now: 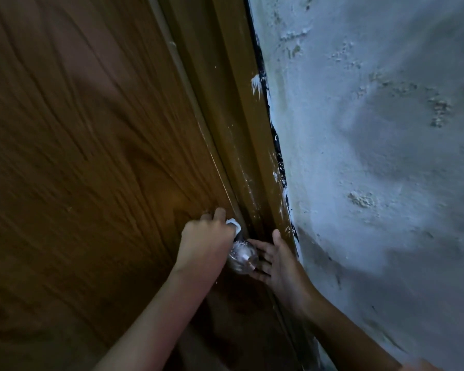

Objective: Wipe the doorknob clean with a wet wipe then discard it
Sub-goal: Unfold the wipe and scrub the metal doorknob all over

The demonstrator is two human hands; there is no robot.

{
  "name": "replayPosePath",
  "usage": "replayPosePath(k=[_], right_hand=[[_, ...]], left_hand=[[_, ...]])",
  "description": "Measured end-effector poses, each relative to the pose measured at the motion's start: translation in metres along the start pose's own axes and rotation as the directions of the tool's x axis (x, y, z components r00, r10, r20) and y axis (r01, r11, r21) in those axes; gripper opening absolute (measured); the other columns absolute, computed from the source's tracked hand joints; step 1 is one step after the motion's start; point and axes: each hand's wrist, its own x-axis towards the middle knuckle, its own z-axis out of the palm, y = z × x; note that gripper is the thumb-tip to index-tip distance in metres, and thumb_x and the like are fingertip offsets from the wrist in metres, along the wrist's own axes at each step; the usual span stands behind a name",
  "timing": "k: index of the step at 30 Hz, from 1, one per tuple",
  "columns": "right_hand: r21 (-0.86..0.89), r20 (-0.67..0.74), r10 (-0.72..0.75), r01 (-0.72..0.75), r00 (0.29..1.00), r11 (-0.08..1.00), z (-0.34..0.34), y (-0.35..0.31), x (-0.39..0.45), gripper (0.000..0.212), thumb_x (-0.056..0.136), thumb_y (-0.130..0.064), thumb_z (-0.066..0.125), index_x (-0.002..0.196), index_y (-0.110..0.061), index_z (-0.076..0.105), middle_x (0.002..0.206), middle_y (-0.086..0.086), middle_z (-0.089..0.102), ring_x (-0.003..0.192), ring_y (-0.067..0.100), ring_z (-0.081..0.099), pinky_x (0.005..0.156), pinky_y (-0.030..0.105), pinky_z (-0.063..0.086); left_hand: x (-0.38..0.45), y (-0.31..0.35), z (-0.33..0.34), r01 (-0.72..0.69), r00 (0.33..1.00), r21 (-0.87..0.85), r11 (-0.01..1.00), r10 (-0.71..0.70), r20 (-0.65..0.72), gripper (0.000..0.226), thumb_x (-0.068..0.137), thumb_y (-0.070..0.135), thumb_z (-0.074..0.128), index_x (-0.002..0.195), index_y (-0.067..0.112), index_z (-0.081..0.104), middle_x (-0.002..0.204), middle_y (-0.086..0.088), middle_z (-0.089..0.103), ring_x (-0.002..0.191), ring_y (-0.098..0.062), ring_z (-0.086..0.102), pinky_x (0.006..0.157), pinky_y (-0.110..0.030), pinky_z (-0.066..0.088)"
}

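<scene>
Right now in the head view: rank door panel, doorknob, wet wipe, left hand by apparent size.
1. door panel, fills the left half of the view
2. left hand
3. doorknob
4. wet wipe, though only a small white corner shows past the fingers, so its full size is unknown.

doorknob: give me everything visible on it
The doorknob is a round, shiny silver metal knob, scuffed or speckled on its rounded side, with a flat reflective end face. It projects from the brown wooden door near the latch edge. The left hand covers its upper left, pressing a white wet wipe behind it. The right hand touches it with spread fingers. Its base is hidden.
</scene>
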Motion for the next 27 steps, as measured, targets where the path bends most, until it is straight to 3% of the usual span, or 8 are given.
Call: replayPosePath(k=[6, 11, 12, 14, 15, 17, 21, 27], right_hand=[[-0.004, -0.012, -0.005, 0.005, 1.0, 1.0, 0.003, 0.0, -0.001, 0.053, 0.074, -0.064, 0.025, 0.094, -0.029, 0.06, 0.103, -0.007, 0.064, 0.103, 0.014, 0.059, 0.08, 0.029, 0.047], [-0.013, -0.008, 0.001, -0.001, 1.0, 1.0, 0.002, -0.001, -0.001, 0.05, 0.083, -0.06, 0.022, 0.095, -0.029, 0.059, 0.105, -0.007, 0.064, 0.102, 0.013, 0.06, 0.081, 0.029, 0.047], [-0.017, -0.009, 0.004, -0.004, 1.0, 1.0, 0.002, -0.002, -0.001, 0.05, 0.084, -0.059, 0.022, 0.096, -0.03, 0.059, 0.105, -0.007, 0.064, 0.102, 0.012, 0.06, 0.08, 0.028, 0.047], [-0.02, -0.013, 0.014, -0.015, 1.0, 1.0, 0.001, -0.002, -0.001, 0.05, 0.084, -0.059, 0.021, 0.096, -0.03, 0.059, 0.105, -0.008, 0.063, 0.102, 0.012, 0.06, 0.079, 0.028, 0.047], [-0.021, -0.012, 0.017, -0.017, 1.0, 1.0, 0.001, -0.002, -0.001, 0.05, 0.084, -0.059, 0.021, 0.096, -0.03, 0.059, 0.105, -0.008, 0.063, 0.101, 0.012, 0.06, 0.078, 0.028, 0.047], [-0.022, -0.009, 0.017, -0.018, 1.0, 1.0, 0.001, -0.002, -0.001, 0.049, 0.084, -0.059, 0.022, 0.096, -0.03, 0.06, 0.104, -0.009, 0.064, 0.099, 0.01, 0.061, 0.077, 0.027, 0.047], [-0.036, -0.006, 0.022, -0.023, 1.0, 0.999, 0.001, -0.004, -0.002, 0.054, 0.07, -0.064, 0.026, 0.095, -0.03, 0.061, 0.1, -0.011, 0.064, 0.096, 0.008, 0.062, 0.074, 0.026, 0.047], [-0.046, 0.01, 0.028, -0.027, 1.0, 0.999, 0.0, -0.005, -0.003, 0.055, 0.075, -0.063, 0.024, 0.099, -0.029, 0.059, 0.106, -0.008, 0.062, 0.1, 0.012, 0.06, 0.086, 0.03, 0.046]], left_hand=[[0.018, -0.002, -0.012, -0.142, 0.986, 0.088, 0.986, 0.132, 0.104, 0.032, 0.087, 0.019, 0.054, 0.118, 0.015, 0.053, 0.115, -0.01, 0.051, 0.097, -0.026, 0.056, 0.061, -0.033, 0.033], [-0.006, -0.005, 0.006, -0.012, 1.0, -0.057, 0.998, 0.013, 0.026, 0.038, 0.09, 0.021, 0.047, 0.127, 0.017, 0.042, 0.123, -0.007, 0.049, 0.097, -0.023, 0.059, 0.059, -0.029, 0.034], [-0.016, -0.007, 0.01, 0.026, 0.999, -0.087, 0.996, -0.029, -0.028, 0.039, 0.087, 0.022, 0.052, 0.125, 0.018, 0.046, 0.119, -0.006, 0.053, 0.091, -0.022, 0.062, 0.056, -0.028, 0.035], [-0.033, -0.01, 0.014, 0.034, 0.996, -0.117, 0.993, -0.043, -0.075, 0.04, 0.062, 0.018, 0.078, 0.101, 0.015, 0.066, 0.089, -0.007, 0.066, 0.06, -0.02, 0.065, 0.04, -0.024, 0.038], [-0.039, -0.011, 0.016, 0.041, 0.995, -0.129, 0.991, -0.053, -0.088, 0.041, 0.047, 0.013, 0.086, 0.086, 0.014, 0.071, 0.072, -0.007, 0.067, 0.045, -0.02, 0.061, 0.033, -0.022, 0.037], [-0.046, -0.011, 0.02, 0.078, 0.989, -0.146, 0.986, -0.095, -0.114, 0.043, 0.035, 0.008, 0.088, 0.075, 0.011, 0.073, 0.057, -0.007, 0.062, 0.034, -0.021, 0.054, 0.028, -0.021, 0.036], [-0.041, -0.017, 0.014, 0.111, 0.976, -0.138, 0.984, -0.134, -0.172, 0.037, 0.042, 0.009, 0.087, 0.076, 0.01, 0.073, 0.057, -0.007, 0.062, 0.035, -0.021, 0.054, 0.029, -0.021, 0.035], [-0.017, -0.009, 0.005, 0.034, 0.982, -0.091, 0.995, -0.05, -0.182, 0.034, 0.041, 0.012, 0.086, 0.073, 0.012, 0.073, 0.064, -0.009, 0.068, 0.034, -0.021, 0.055, 0.031, -0.02, 0.037]])
